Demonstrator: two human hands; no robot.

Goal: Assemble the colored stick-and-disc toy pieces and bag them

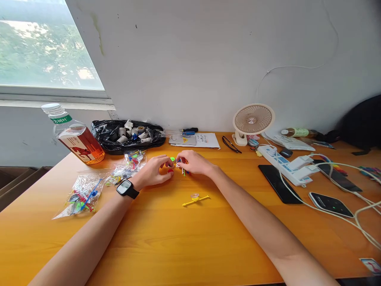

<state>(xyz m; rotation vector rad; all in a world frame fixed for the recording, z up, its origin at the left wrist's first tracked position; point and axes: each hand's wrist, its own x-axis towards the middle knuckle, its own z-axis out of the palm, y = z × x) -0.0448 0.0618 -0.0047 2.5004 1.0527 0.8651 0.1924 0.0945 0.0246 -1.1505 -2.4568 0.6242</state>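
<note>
My left hand [156,171], with a black watch [127,188] on its wrist, rests near the table's middle. Its curved fingers and thumb stand apart around a green round piece [172,159] and a red piece [170,171], both small. Close beside it, my right hand [193,163] has its fingers bent down over several thin coloured plastic parts [183,172]; what lies between the fingertips is mostly hidden. Nearer to me lies a yellow plastic arrow-like stick [195,201] with a clear suction cup [195,196] at its middle.
Clear bags of coloured parts [85,194] lie left, beside a tea bottle [79,137]. Behind are a black plastic bag [104,135] holding grey tubes, screwdrivers [190,130] and papers [208,140]. A small fan [253,119], power strip [279,161], phone [278,183] and cables fill the right.
</note>
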